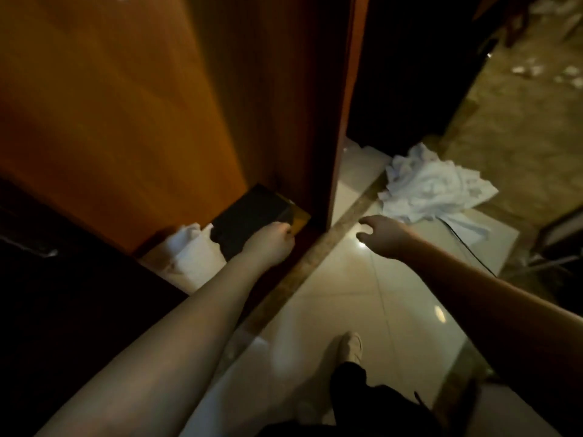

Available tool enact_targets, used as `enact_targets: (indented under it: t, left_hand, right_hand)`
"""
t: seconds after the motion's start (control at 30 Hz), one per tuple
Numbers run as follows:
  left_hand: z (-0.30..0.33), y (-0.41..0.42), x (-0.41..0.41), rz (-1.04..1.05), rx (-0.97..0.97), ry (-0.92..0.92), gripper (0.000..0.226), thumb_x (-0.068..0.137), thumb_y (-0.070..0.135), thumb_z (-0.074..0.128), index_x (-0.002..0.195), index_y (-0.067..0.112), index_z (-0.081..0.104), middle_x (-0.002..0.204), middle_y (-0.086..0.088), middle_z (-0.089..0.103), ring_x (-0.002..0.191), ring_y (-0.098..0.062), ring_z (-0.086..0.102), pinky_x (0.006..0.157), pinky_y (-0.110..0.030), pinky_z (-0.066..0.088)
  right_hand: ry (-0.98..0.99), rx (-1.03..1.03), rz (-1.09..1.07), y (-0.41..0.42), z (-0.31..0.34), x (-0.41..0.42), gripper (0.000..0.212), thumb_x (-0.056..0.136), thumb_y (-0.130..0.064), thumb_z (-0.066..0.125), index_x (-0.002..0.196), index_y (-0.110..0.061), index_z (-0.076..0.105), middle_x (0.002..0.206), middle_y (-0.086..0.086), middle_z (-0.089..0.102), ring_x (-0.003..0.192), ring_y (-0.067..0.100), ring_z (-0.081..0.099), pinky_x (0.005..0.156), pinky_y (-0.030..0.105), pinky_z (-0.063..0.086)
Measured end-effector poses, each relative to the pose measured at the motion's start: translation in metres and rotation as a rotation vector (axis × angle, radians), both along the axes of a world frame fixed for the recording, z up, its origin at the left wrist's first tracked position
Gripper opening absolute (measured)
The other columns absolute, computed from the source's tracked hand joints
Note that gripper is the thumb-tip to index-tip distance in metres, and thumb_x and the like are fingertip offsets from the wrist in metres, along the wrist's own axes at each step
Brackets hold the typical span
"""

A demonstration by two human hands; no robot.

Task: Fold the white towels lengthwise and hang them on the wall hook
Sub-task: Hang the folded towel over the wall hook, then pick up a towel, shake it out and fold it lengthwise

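A crumpled white towel (432, 190) lies on the floor past the doorway threshold, to the upper right. My right hand (381, 236) reaches toward it with fingers apart, holding nothing, a short way below and left of the towel. My left hand (271, 244) is closed at the lower edge of a dark flat object (249, 216) beside the foot of the wooden door. Whether it grips that object is unclear. Another white cloth (186, 244) sits bunched in a white bin to the left. No wall hook is in view.
A brown wooden door (157, 105) stands open on the left, its edge at centre. A stone threshold strip (331, 247) crosses the glossy tiled floor (362, 304). My foot in a light shoe (350, 345) is below. Scraps of paper litter the carpet (520, 105) at top right.
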State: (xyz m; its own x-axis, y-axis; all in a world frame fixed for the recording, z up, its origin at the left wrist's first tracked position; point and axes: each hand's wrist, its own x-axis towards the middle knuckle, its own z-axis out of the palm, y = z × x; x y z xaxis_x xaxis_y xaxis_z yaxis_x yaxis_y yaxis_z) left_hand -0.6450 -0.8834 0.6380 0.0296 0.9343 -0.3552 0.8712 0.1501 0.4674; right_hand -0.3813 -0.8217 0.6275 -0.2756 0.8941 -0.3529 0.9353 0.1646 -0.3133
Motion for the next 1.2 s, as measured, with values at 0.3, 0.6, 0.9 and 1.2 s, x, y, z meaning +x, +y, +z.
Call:
enact_targets:
  t: [0.3,0.6,0.9,1.2]
  left_hand:
    - [-0.088,-0.001,0.130,-0.209,-0.131,0.087,0.039,0.103,0.026,0.040,0.137,0.014,0.054,0.145,-0.006,0.050,0.123,-0.030,0.053,0.095,-0.037,0.047]
    - [-0.183,0.080,0.265,-0.322,-0.215,0.137,0.037,0.101,0.026,0.040,0.133,0.015,0.056,0.139,-0.004,0.052,0.115,-0.028,0.056,0.096,-0.040,0.049]
    - [-0.243,0.203,0.374,-0.380,-0.278,0.225,0.041,0.102,0.021,0.038,0.140,0.013,0.049,0.145,-0.007,0.046,0.122,-0.030,0.052,0.098,-0.040,0.047]
    - [-0.315,0.330,0.417,-0.405,-0.299,0.304,0.048,0.101,0.020,0.040,0.148,0.012,0.038,0.152,-0.010,0.038,0.131,-0.033,0.044,0.105,-0.045,0.042]
  right_hand:
    - [-0.060,-0.211,-0.291,-0.067,-0.095,0.116,0.051,0.101,-0.040,0.051,0.148,-0.020,0.046,0.150,0.006,0.050,0.128,0.029,0.055,0.104,0.041,0.045]
    - [-0.019,-0.348,-0.493,-0.041,-0.184,0.231,0.056,0.100,-0.039,0.055,0.151,-0.021,0.042,0.149,0.005,0.051,0.127,0.028,0.055,0.108,0.045,0.045]
    - [-0.018,-0.350,-0.492,0.071,-0.254,0.339,0.060,0.101,-0.038,0.053,0.155,-0.018,0.035,0.156,0.007,0.042,0.137,0.030,0.046,0.112,0.047,0.041]
    - [-0.020,-0.328,-0.489,0.187,-0.333,0.388,0.062,0.099,-0.040,0.050,0.155,-0.017,0.032,0.157,0.008,0.038,0.139,0.032,0.041,0.110,0.048,0.040]
